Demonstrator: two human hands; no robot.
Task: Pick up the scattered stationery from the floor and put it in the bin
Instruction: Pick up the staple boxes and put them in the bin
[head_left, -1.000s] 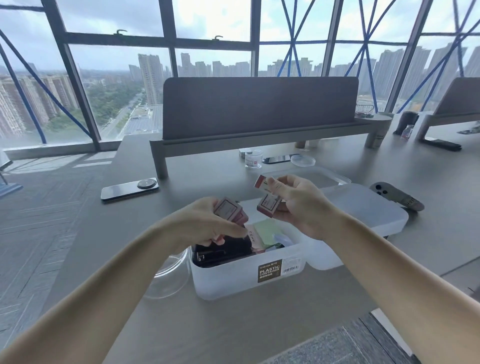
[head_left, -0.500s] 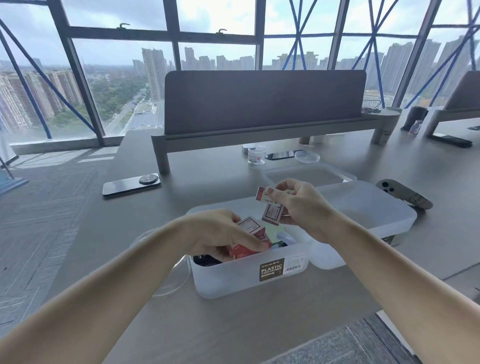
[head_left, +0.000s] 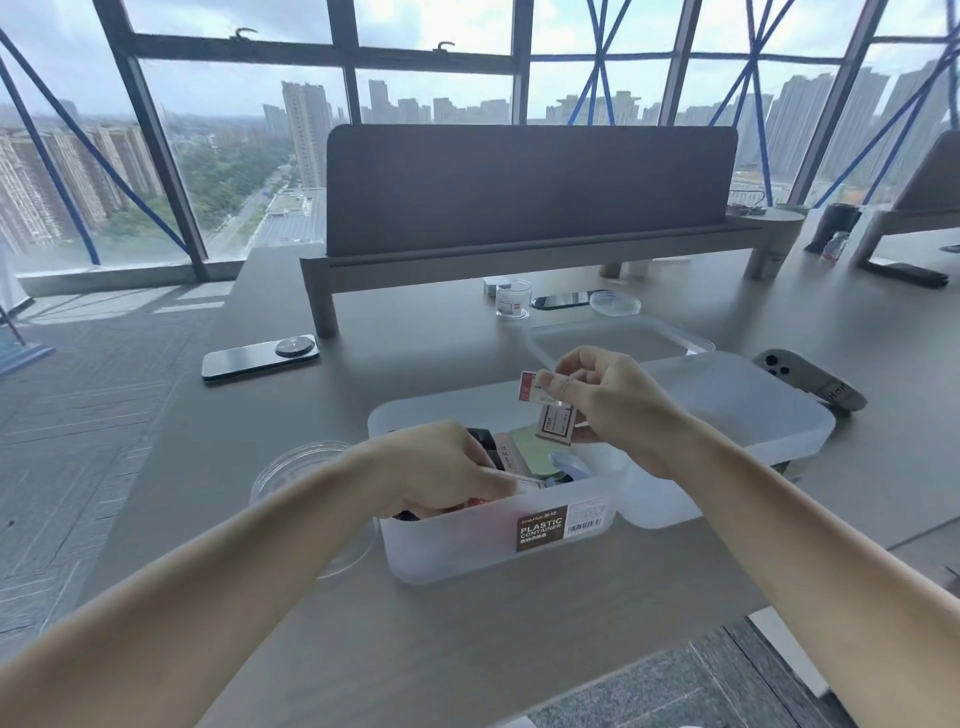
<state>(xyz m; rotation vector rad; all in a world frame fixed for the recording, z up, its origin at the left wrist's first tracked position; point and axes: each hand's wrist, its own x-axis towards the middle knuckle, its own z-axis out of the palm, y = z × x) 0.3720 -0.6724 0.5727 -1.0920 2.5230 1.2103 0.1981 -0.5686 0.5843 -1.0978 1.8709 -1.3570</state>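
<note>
Head view, biggest thing first: what do we see under everything?

We see a grey bench (head_left: 415, 649) filling most of the picture. A dark divider panel (head_left: 530, 192) stands across its far side, with tall windows (head_left: 431, 83) behind.

And where is the bin?

We find the bin (head_left: 467, 551), a frosted plastic tub with a brown label on its front wall, near the bench's front edge and between our forearms. It is open on top and already holds stationery: a green pad (head_left: 535, 449) and dark items we cannot name. A second frosted tub (head_left: 753, 415) sits right against its right side. A clear round dish (head_left: 291, 467) sits just beside its left.

What are our hands doing?

Our left hand (head_left: 436, 478) is down inside the bin, fingers clenched round a small box (head_left: 522, 482) low among the contents. Most of that box is hidden, so we can only say it looks pale. Our right hand (head_left: 618, 410) hovers above the bin's far right corner, fingers grasping two small packets (head_left: 553, 421). One has a red end and is pinched under the thumb, and the other hangs below it with its label toward us.

Anything smaller?

We note a black phone (head_left: 260, 358) lying flat to the left, well apart from the bin. A grey gadget (head_left: 810, 379) with lenses lies behind the second tub, and a little clear jar (head_left: 511, 301) stands near the divider's foot.
</note>
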